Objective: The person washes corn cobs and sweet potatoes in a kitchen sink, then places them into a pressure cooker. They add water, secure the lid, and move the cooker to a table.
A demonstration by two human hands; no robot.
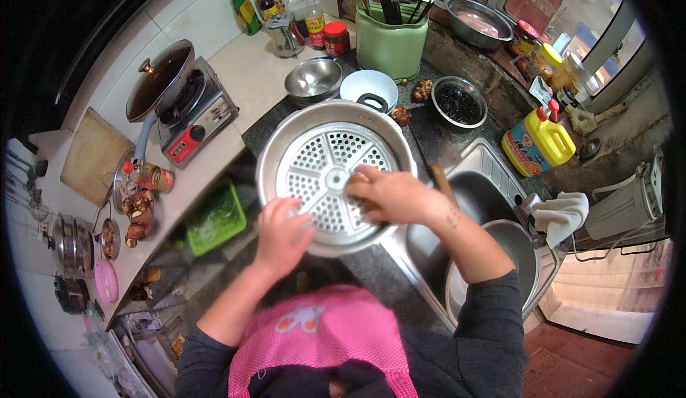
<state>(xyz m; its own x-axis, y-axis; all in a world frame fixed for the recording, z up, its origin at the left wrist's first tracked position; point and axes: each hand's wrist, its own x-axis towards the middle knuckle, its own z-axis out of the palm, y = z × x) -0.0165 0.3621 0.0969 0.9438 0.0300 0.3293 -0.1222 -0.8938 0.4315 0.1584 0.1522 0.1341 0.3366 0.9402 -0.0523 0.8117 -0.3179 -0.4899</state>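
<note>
In front of me on the dark counter stands a large round metal pot (269, 146). Inside it lies a perforated metal steamer plate (336, 179) with a raised hub at its middle. My right hand (388, 194) reaches over the plate with curled fingers; a brownish item (358, 179) shows at the fingertips, partly hidden and blurred, and its kind I cannot tell. At the pot's near left rim is my left hand (284, 237), fingers spread and blurred, nothing visible in it.
Right of the pot are a sink (477, 189) with a metal basin (528, 248) and a cleaver (442, 183). Behind it stand a steel bowl (313, 79), a white bowl (370, 88), a bowl of dark food (459, 102) and a green utensil holder (391, 49). A pan (161, 82) sits on a stove at left.
</note>
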